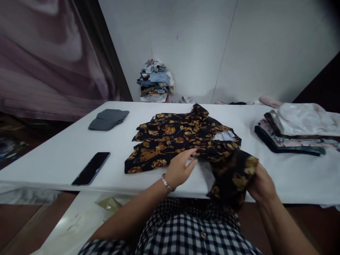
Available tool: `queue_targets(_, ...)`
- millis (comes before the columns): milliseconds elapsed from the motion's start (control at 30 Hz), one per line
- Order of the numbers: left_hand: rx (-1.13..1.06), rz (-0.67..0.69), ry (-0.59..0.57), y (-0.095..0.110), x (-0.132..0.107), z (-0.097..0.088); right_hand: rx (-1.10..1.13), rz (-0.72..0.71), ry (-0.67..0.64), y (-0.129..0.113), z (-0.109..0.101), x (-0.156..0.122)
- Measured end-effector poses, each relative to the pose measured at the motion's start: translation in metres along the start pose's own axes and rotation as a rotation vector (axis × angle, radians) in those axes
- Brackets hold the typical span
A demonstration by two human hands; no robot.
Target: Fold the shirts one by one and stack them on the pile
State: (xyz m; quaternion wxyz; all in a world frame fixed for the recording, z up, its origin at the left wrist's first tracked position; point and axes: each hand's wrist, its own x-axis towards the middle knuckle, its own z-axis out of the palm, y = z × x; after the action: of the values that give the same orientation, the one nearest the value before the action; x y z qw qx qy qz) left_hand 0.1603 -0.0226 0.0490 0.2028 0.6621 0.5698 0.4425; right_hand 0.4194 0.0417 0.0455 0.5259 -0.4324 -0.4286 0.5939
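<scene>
A black shirt (pixel 170 131) with a brown and gold floral print lies spread on the white table in front of me. Its collar opening faces right, and a pale inner patch shows there. My right hand (pixel 261 182) is closed on the near sleeve, which hangs in folds over the table's front edge. The fingertips of that hand are partly hidden by the cloth. By the shirt's near edge is my left hand (pixel 180 168), thumb and fingers apart, its fingertips touching or just over the fabric. A bracelet circles the left wrist.
A black phone (pixel 91 168) lies at the table's left front, with folded grey cloth (pixel 108 119) behind it. Folded garments are stacked (pixel 297 131) on the right. Beyond the far edge rises a clothes pile (pixel 156 79) against the wall. A curtain hangs at left.
</scene>
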Motion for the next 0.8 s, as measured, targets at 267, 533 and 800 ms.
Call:
queue_targets(267, 0.839, -0.173, 0.027, -0.105, -0.087, -0.085, -0.137, 0.212, 0.069, 0.001, -0.040, 0.017)
queue_targets(533, 0.749, -0.352, 0.301, -0.105, -0.034, -0.156, -0.159, 0.142, -0.043, -0.047, 0.011, 0.104)
queue_targets(800, 0.830, -0.167, 0.414, -0.082, 0.099, -0.247, -0.270, -0.274, -0.177, -0.137, 0.066, 0.196)
